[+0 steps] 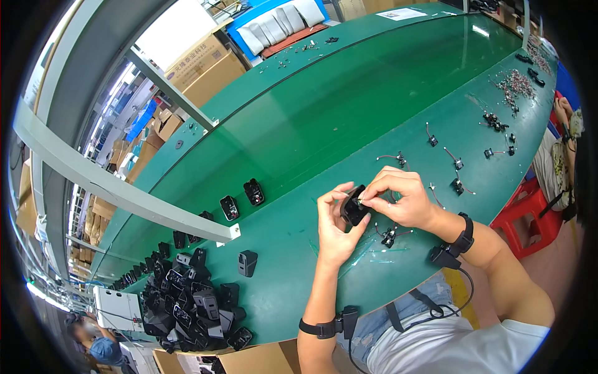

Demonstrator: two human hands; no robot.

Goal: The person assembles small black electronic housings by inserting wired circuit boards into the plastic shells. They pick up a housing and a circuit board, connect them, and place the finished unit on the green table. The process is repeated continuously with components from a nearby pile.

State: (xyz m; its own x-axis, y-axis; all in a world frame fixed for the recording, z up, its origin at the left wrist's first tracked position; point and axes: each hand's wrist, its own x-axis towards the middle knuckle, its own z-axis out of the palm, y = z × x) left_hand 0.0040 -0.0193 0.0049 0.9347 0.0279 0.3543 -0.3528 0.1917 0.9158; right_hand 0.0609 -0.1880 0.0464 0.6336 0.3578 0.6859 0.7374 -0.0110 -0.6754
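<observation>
Between the fingers and thumb of my left hand (pixel 335 235) is a small black plastic housing (pixel 354 213), tilted up over the green bench. My right hand (pixel 403 198) pinches at the housing's open side. Whatever its fingertips hold is too small to name; a light speck shows there. Just beneath my hands lies a small black part with wires (pixel 389 237), beside thin clear green strips (pixel 367 254). Another wired part (pixel 400 160) sits beyond my right hand, and several more such as this black wired part (pixel 459 185) are spread to its right.
A big heap of black housings (pixel 187 299) covers the bench's left end, with a single housing (pixel 247 263) beside it. Open housings (pixel 254 192) stand on the bright green strip. A grey metal frame (pixel 124 187) crosses the left. A red stool (pixel 529 218) and another person's arm (pixel 564 118) are at right.
</observation>
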